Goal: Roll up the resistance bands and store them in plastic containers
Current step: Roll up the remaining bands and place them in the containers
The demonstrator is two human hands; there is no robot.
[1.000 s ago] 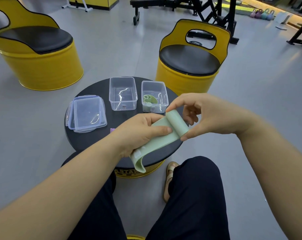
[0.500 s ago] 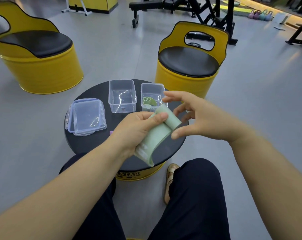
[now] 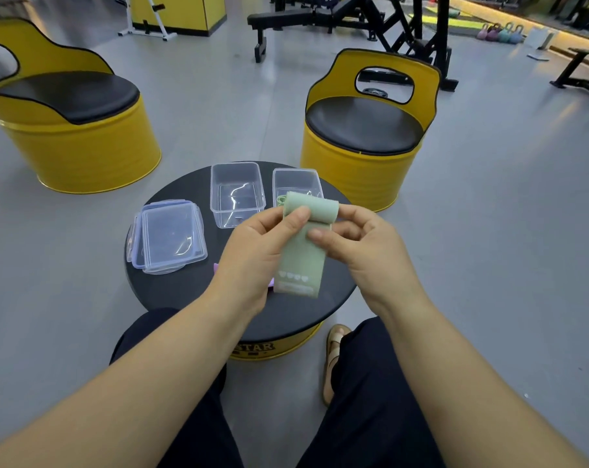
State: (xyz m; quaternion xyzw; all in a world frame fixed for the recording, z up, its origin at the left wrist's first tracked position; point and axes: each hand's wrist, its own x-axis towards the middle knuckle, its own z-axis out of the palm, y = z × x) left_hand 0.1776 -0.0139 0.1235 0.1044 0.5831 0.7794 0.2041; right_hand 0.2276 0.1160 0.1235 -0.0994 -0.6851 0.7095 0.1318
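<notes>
Both hands pinch green band over bench (image 3: 185, 292): left hand (image 3: 252, 251) thumb pins roll, right hand (image 3: 360, 244) steadies its end (tail hangs free for rolling). Open boxes (image 3: 237, 194) wait beyond.

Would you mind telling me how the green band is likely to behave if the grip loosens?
The green band looks floppy: its free end hangs limp between the left hand and right hand. It is probably springy, so the loose roll at its top may unwind. It seems light, since a mere pinch holds it.
</notes>
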